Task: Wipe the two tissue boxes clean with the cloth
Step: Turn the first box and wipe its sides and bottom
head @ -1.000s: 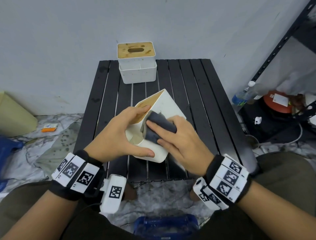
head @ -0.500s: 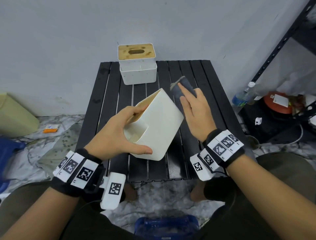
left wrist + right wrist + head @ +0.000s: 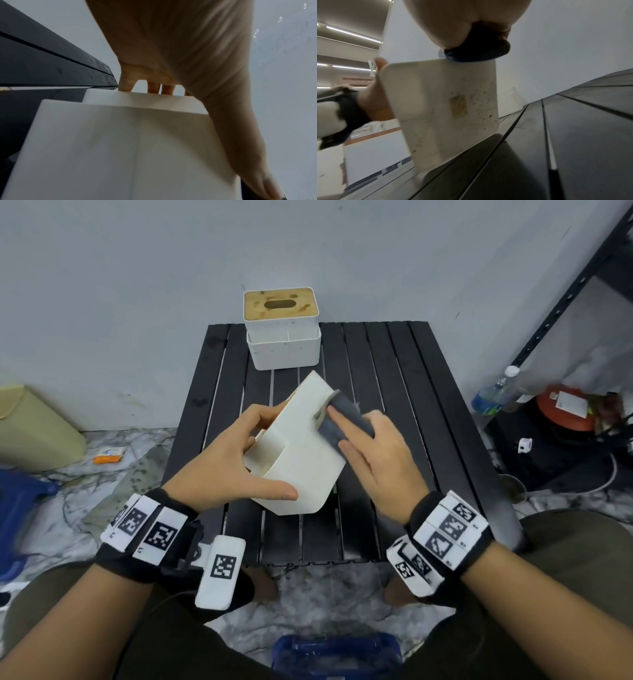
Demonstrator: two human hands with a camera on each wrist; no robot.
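Note:
A white tissue box (image 3: 301, 463) is tilted over the black slatted table (image 3: 394, 392), its wooden top facing left. My left hand (image 3: 226, 470) grips it, thumb on the near face and fingers (image 3: 126, 83) curled over the far edge. With the fingers of my right hand (image 3: 376, 460) laid flat on it, a dark grey cloth (image 3: 337, 419) is pressed onto the box's upward face near its far edge. The right wrist view shows the cloth (image 3: 479, 50) bunched in that hand above the box's speckled underside (image 3: 440, 111). A second white box (image 3: 282, 337) with a stained wooden lid stands at the table's back edge.
The table backs onto a grey wall. A black shelf rack (image 3: 565, 302), a water bottle (image 3: 493, 395) and a red object (image 3: 565, 409) crowd the floor at the right. A beige bin (image 3: 34, 429) lies at the left, and a blue container (image 3: 335, 652) sits between my knees.
My right hand wiped the box near my left hand, swung off it to the far right with the cloth, and is now back on its upward face. The left hand kept its hold.

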